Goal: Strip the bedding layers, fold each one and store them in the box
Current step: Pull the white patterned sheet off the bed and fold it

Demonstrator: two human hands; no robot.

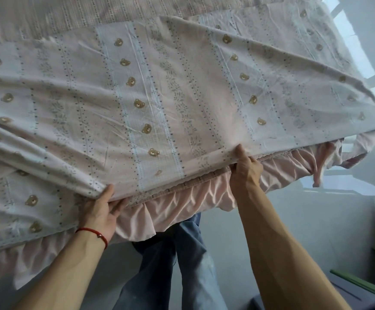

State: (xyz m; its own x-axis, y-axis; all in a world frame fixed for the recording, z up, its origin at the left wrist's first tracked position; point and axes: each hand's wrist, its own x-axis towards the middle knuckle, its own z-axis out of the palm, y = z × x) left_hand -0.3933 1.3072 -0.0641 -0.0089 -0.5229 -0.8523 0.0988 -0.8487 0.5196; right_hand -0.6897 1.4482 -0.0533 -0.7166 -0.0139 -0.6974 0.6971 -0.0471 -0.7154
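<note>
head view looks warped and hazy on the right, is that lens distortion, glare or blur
Head view: wide-angle bending curves the bed sheet edge; bright window glare washes out the right side; the far corner looks soft, while both hands, left hand and right hand, stay sharp.

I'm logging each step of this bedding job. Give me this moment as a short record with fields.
layer in hand: bear-print sheet with pink ruffle
left hand: grips the sheet's near edge, thumb on top
right hand: grips the same edge, further right
sheet state: spread out, wrinkled, not yet folded
wrist: red string bracelet on the left
box: cannot tell
</note>
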